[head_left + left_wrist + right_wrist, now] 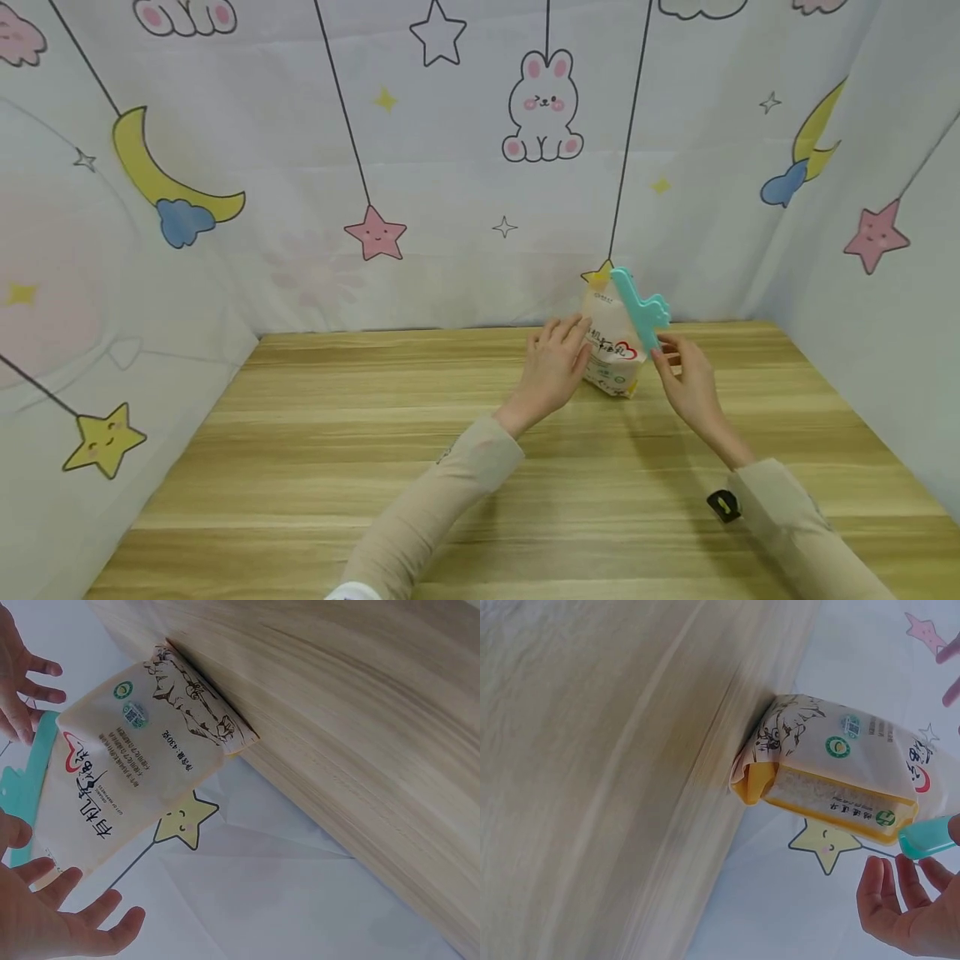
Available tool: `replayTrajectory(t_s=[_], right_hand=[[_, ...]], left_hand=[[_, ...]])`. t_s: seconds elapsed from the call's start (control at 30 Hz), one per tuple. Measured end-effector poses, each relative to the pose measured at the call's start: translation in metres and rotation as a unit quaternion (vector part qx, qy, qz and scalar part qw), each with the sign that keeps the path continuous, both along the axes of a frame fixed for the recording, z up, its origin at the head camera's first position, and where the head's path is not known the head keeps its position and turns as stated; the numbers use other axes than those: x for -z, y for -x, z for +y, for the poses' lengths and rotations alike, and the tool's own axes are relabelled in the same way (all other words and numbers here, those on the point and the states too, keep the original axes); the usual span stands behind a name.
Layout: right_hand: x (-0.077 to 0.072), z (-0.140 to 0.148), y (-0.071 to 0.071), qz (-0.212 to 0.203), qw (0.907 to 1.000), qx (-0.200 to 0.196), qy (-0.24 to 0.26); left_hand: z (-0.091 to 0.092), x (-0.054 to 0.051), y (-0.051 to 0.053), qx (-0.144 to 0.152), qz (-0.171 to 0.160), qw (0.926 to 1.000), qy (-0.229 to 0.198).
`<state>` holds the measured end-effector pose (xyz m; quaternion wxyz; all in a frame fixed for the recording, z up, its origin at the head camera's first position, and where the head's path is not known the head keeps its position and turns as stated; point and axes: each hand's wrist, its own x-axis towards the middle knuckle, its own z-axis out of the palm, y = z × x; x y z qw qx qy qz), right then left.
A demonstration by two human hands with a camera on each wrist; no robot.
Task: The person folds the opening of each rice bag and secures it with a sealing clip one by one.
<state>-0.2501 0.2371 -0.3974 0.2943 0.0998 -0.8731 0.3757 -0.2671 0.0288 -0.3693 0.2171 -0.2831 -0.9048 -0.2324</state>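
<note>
A cream and yellow food bag with dark printed characters and a red heart stands on the far part of the table. A turquoise bag clip sits slantwise across its upper right corner. Beside the bag's left edge is my left hand, fingers spread and relaxed; in the left wrist view this left hand curls round nothing. On the other side, my right hand pinches the clip's lower end between thumb and fingers. The right wrist view shows the thumb only partly, at the frame's edge.
The wood-grain table runs back to a white curtain printed with stars, moons and rabbits. More printed curtain hangs at both sides. A small black tag hangs by the right sleeve.
</note>
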Motion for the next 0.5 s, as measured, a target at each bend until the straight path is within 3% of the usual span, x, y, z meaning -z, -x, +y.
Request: replayTrajectory(t_s=[0.23,0.37,0.5], right_hand=[[-0.002,0.004,-0.008,-0.006,0.9998,0.018,0.01],[-0.002,0.004,-0.01,0.003,0.9995,0.029,0.01],[-0.003,0.004,-0.015,0.015,0.9991,0.04,0.005]], left_hand=[[0.005,0.002,0.0,-0.002,0.004,1.0,0.0],[0.002,0.006,-0.001,-0.002,0.019,0.9998,-0.007],[-0.005,0.007,-0.005,-0.007,0.014,0.9998,-0.014]])
